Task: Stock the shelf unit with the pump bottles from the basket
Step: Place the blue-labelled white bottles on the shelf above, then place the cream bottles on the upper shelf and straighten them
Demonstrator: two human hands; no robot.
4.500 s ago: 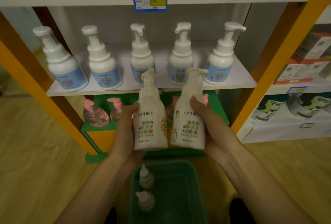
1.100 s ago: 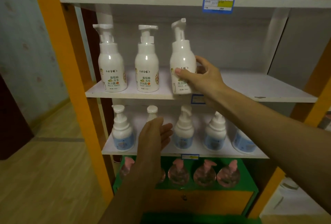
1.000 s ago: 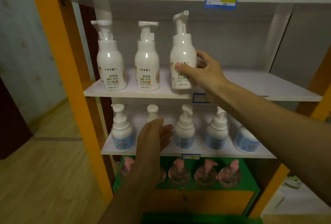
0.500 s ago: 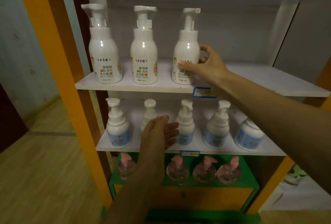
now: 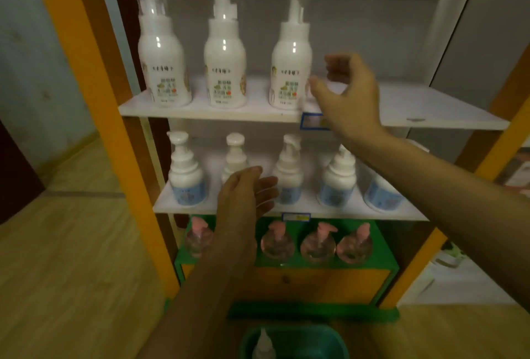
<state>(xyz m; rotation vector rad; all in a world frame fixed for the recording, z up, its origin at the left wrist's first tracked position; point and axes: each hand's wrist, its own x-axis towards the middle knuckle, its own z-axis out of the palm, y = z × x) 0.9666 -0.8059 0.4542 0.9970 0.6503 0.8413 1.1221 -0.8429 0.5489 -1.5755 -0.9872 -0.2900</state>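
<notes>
Three tall white pump bottles stand in a row on the upper white shelf [image 5: 401,112]: left [image 5: 163,60], middle [image 5: 225,60] and right [image 5: 291,63]. My right hand [image 5: 348,94] is just right of the third bottle, fingers apart, not touching it. My left hand [image 5: 243,198] hangs open in front of the shelf below, holding nothing. At the bottom edge the green basket [image 5: 321,338] shows a white pump bottle [image 5: 263,344] inside.
The lower shelf [image 5: 286,211] carries several short white pump bottles with blue labels. Below it, a green ledge [image 5: 384,252] holds clear bottles with pink pumps. Orange uprights [image 5: 94,100] frame the unit. Wooden floor lies to the left.
My right hand has let go of the third tall bottle, which now stands on the upper shelf, and has drawn back to the right. The view has tilted down so the basket appears.
</notes>
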